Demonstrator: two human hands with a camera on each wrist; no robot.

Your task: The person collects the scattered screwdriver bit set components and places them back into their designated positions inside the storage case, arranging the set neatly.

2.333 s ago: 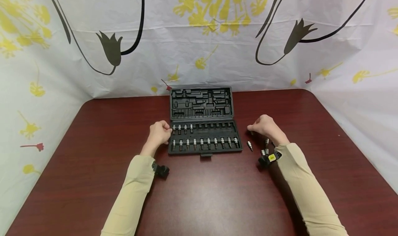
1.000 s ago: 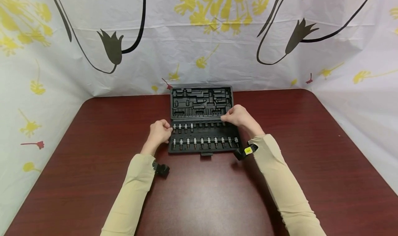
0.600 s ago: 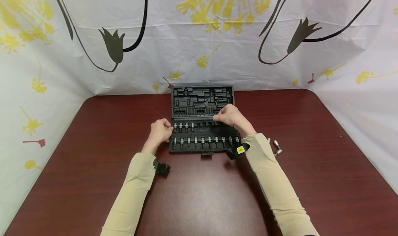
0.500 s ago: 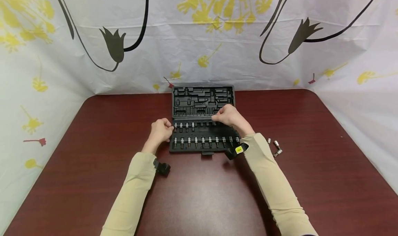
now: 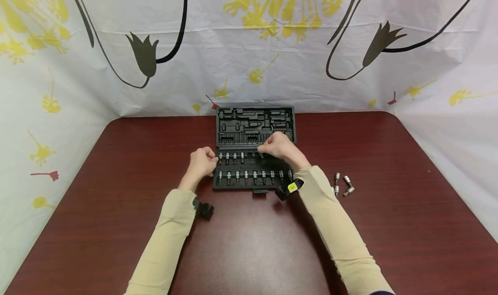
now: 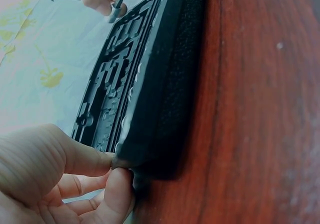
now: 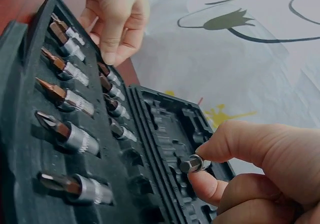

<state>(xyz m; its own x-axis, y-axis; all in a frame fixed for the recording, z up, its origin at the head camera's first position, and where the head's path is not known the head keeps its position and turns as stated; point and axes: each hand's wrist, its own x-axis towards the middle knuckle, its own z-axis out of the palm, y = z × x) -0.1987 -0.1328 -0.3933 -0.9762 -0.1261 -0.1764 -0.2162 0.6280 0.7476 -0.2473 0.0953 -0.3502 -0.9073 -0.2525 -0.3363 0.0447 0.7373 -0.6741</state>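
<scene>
An open black bit socket case (image 5: 249, 164) lies on the table, its lid folded back. My left hand (image 5: 201, 163) pinches the case's left edge between thumb and fingers, as the left wrist view also shows. Over the back row my right hand (image 5: 279, 146) holds a hex bit socket (image 7: 192, 164) between thumb and forefinger, its hex tip bare. Several bit sockets fill the left end of the back row, and slots beside them stand vacant. The front row holds several bit sockets (image 7: 80, 137); its right end is hidden behind my right wrist.
Several loose bit sockets (image 5: 347, 181) lie on the dark red table (image 5: 249, 243) to the right of the case, by my right sleeve. Behind the table hangs a white patterned cloth (image 5: 249, 40). A small camera (image 5: 288, 190) sits on my right wrist.
My right hand has picked up a bit socket right of the case and carried it left over the back row. My left hand keeps its place at the case's edge.
</scene>
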